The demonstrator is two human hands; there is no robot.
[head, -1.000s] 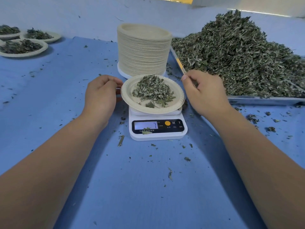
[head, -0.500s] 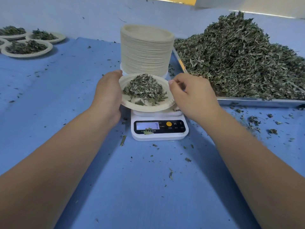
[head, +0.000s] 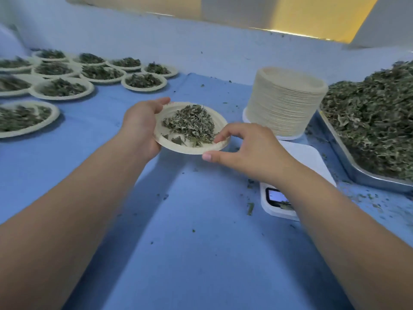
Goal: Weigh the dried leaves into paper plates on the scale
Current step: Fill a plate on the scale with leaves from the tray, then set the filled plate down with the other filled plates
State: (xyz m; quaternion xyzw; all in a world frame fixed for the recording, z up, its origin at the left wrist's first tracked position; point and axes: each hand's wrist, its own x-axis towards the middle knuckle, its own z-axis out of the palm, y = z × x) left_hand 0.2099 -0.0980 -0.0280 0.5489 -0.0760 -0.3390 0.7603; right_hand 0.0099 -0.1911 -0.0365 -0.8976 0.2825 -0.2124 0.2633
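Observation:
A paper plate (head: 171,107) with a small heap of dried leaves (head: 192,124) hangs above the blue cloth, left of the scale. My left hand (head: 140,124) grips its left rim. My right hand (head: 250,148) pinches the near right rim between fingers and thumb. The white scale (head: 307,157) stands bare at the right, its display (head: 276,195) lit and partly hidden by my right forearm. Behind the scale rises a tall stack of empty paper plates (head: 286,101). A big pile of dried leaves (head: 375,121) fills a metal tray (head: 348,168) at the far right.
Several filled paper plates (head: 62,88) lie in rows at the back left of the blue cloth (head: 201,242). Leaf crumbs are scattered around the scale and the tray. A pale wall runs along the back.
Both hands have lifted the filled plate off the scale and carried it left. The view has swung left, bringing the rows of filled plates into sight.

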